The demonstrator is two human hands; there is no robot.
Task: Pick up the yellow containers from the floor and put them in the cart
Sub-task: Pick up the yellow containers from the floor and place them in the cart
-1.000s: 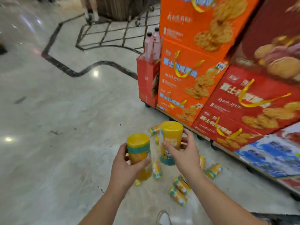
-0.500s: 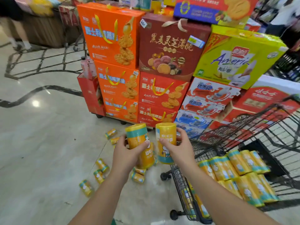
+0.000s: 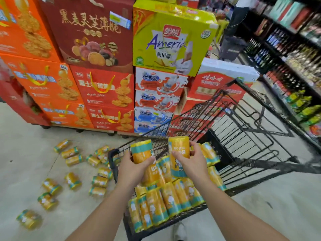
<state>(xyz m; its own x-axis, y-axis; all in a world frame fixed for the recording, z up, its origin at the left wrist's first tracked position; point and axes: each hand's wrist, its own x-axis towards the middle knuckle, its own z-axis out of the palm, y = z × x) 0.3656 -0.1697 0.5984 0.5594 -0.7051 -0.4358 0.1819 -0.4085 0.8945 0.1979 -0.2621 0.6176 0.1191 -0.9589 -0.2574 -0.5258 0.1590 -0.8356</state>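
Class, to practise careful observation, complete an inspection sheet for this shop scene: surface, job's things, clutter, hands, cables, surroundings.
Surface: pale polished floor.
Job's things: loose containers lie scattered on the floor; stacked containers lie in the black wire cart.
Clutter: nothing seen.
Hands: left hand grips one container; right hand grips a second container; both are above the cart.
Cables: nothing seen.
Surroundings: stacked gift boxes ahead; stocked shelves at right.
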